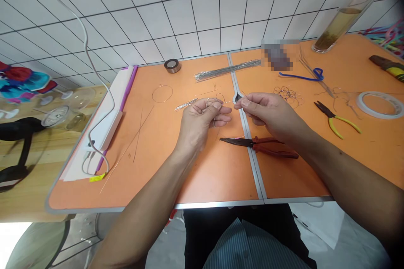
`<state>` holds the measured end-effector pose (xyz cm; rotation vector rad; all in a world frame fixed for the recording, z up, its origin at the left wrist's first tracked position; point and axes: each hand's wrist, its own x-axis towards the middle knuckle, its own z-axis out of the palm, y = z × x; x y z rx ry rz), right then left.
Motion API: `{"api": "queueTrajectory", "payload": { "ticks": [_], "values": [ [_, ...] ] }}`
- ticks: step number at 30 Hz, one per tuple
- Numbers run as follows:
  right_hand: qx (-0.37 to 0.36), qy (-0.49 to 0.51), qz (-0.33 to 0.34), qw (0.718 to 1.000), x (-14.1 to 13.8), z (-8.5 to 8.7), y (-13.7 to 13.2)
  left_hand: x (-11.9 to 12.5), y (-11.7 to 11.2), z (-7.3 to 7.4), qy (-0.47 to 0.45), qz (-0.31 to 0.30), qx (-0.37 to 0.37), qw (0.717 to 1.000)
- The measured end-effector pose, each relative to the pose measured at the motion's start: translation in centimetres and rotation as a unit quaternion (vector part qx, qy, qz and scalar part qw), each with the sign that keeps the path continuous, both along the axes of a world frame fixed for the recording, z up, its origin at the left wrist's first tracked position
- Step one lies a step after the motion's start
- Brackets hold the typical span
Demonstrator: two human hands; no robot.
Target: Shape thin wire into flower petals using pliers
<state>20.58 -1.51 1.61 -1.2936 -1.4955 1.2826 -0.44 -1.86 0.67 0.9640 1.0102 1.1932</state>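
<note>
My left hand [200, 119] is closed on a thin metal wire [222, 101] bent into small loops that show around its fingers. Just to the right, my right hand [268, 111] pinches thumb against fingers on what looks like a wire end; most of it is hidden. Both hands are raised a little above the orange table [217, 180], fingertips a short gap apart. Below them lie long-nose pliers [274, 149] with red handles. Behind the right hand sits a flower-like shape of bent wire [288, 95].
A bundle of straight wires [227, 70], a tape roll [172, 66] and a wire ring [162, 93] lie farther back. At right are yellow-handled pliers [336, 119], a white ring-shaped spool [380, 104], a blue bent stem [301, 76] and a tall glass bottle [345, 19]. A white power strip [105, 134] lies left.
</note>
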Motion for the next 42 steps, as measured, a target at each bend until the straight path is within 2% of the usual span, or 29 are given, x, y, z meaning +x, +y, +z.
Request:
{"api": "queueTrajectory", "payload": {
  "ticks": [6,11,14,22,33,42],
  "values": [
    [0.038,-0.025,-0.016,0.999,-0.1,0.2,0.0,-0.2,0.0,-0.1,-0.019,-0.012,-0.007,1.0],
    [0.072,-0.048,-0.003,0.996,-0.7,0.5,-0.2,-0.1,-0.1,-0.4,-0.011,-0.092,-0.013,0.996],
    [0.073,-0.036,0.002,0.997,-0.9,0.4,-0.3,0.1,-0.2,-0.5,-0.017,-0.117,-0.018,0.993],
    [0.098,-0.04,-0.044,0.993,-0.6,0.1,0.0,0.0,0.2,-0.2,-0.054,-0.11,-0.077,0.989],
    [0.112,-0.038,-0.053,0.992,-0.7,0.0,0.1,0.1,-0.1,-0.7,-0.065,-0.123,-0.055,0.989],
    [0.119,-0.031,-0.054,0.991,-0.7,-0.1,0.1,0.3,-0.3,-0.6,-0.051,-0.12,-0.055,0.99]
  ]
}}
